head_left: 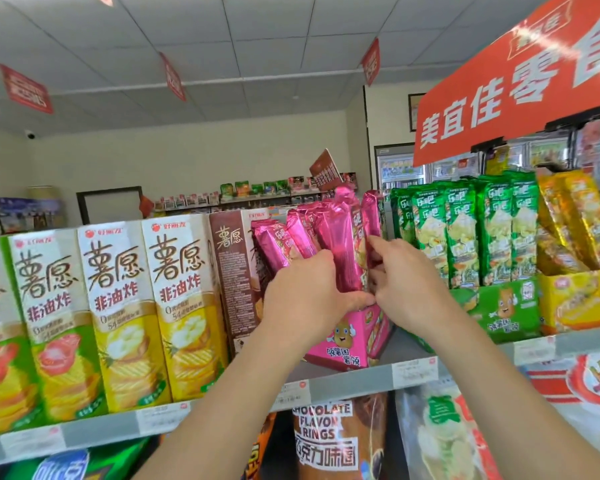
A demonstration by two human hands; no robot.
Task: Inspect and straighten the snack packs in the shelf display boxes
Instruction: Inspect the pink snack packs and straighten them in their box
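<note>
Pink shiny foil snack packs [333,237] stand upright and a little fanned out in a pink cardboard display box [354,337] with a cartoon potato on its front. The box sits on the grey metal shelf [343,382], turned at an angle to the shelf edge, between a brown tall carton [232,271] on its left and a green display box [499,313] on its right.

My left hand [302,289] grips the bunch of pink packs from the left side; the fingers are curled round them and the thumb lies across their lower front, just above the box rim. My right hand [409,285] pinches the rightmost pink pack between thumb and fingers.

Green foil packs [465,230] stand straight in the green box, and beside them golden yellow packs [568,220] lean in a yellow box [575,299]. Left of the brown carton there is a row of tall white, green and yellow chip cartons [118,306]. A red sign with white characters [516,88] hangs above the right part of the shelf. Below the shelf I see a brown bag printed "CHOCOLATE FLAVOR RINGS" [329,441].
</note>
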